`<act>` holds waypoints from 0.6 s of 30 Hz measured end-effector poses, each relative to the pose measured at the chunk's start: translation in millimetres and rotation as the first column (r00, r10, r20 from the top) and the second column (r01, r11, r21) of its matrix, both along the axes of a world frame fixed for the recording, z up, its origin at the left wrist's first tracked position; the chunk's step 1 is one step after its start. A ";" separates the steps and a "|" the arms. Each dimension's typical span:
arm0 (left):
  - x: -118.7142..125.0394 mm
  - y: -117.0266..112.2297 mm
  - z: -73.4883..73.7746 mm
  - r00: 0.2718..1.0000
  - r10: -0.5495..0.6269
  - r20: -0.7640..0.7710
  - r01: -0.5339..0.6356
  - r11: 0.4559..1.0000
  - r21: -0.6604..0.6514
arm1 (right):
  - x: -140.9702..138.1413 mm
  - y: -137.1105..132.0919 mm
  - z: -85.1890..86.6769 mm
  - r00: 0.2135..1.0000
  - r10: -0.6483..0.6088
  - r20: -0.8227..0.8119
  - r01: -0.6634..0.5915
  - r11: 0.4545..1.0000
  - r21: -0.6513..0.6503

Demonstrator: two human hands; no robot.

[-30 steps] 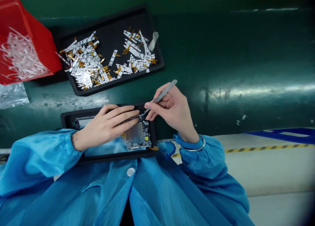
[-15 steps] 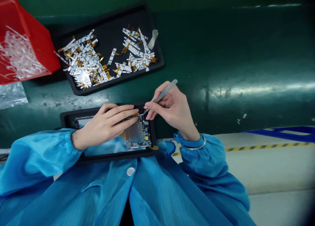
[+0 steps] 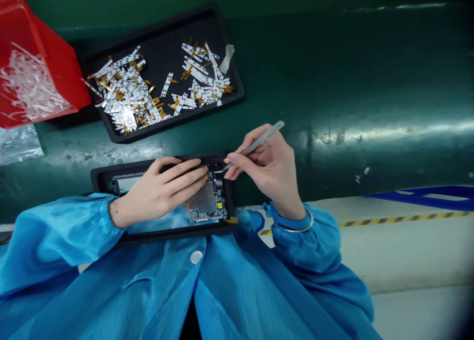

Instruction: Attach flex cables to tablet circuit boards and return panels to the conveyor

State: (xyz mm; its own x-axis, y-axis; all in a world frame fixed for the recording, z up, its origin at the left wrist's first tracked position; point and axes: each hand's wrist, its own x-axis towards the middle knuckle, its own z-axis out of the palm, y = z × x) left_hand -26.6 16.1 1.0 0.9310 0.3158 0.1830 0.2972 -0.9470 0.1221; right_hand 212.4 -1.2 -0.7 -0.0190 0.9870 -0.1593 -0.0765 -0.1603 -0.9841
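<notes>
A circuit board [image 3: 202, 199] with a grey metal shield and a yellow square lies in an opened tablet-like device, inside a shallow black tray [image 3: 159, 235] at the table's front edge. My left hand [image 3: 161, 189] rests flat across the device, fingers stretched out, their tips on the board's upper left part; it covers what lies beneath. Pinched in my right hand [image 3: 264, 159] are slim metal tweezers [image 3: 259, 141], slanting down to the left. Their tip touches or hovers just over the board's upper edge; I cannot tell which.
Behind stands a larger black tray [image 3: 168, 31] with two heaps of white flex strips [image 3: 129, 95] with orange tails. A red bin [image 3: 62, 63] of white strips is at the left, above a clear plastic bag [image 3: 20, 145]. The green table [image 3: 351, 83] stretches right.
My right hand and the tweezers have shifted a little to the right, and the tweezers lie at a flatter slant. My left hand stays nearly where it was.
</notes>
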 end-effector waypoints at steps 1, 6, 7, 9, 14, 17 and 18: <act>-0.2 -0.3 -0.5 1.000 0.003 0.003 -0.003 1.000 -0.011 | 2.5 -3.0 1.0 1.000 -0.015 0.004 0.015 1.000 0.009; -1.3 -0.4 -3.6 0.999 0.042 0.018 -0.039 0.993 -0.107 | 14.9 -16.1 2.0 0.995 -0.086 0.043 0.084 0.996 0.040; -1.4 0.0 -4.1 0.999 0.049 0.017 -0.047 0.991 -0.122 | 16.8 -18.0 1.7 0.994 -0.094 0.050 0.092 0.995 0.043; -1.1 0.7 -4.6 0.999 0.050 0.020 -0.047 0.991 -0.125 | 19.9 -21.5 1.5 0.993 -0.104 0.060 0.102 0.994 0.039; -0.4 1.7 -3.7 0.999 0.031 0.031 -0.029 0.998 -0.062 | 28.0 -33.7 1.6 0.984 -0.159 0.078 0.157 0.987 0.028; -0.5 1.4 -3.1 0.999 0.030 0.026 -0.028 0.998 -0.048 | 34.1 -45.8 -0.6 0.968 -0.236 0.080 0.230 0.970 0.073; -0.7 1.2 -3.2 0.999 0.024 0.025 -0.023 0.999 -0.046 | 35.6 -50.6 -1.5 0.964 -0.255 0.080 0.249 0.965 0.078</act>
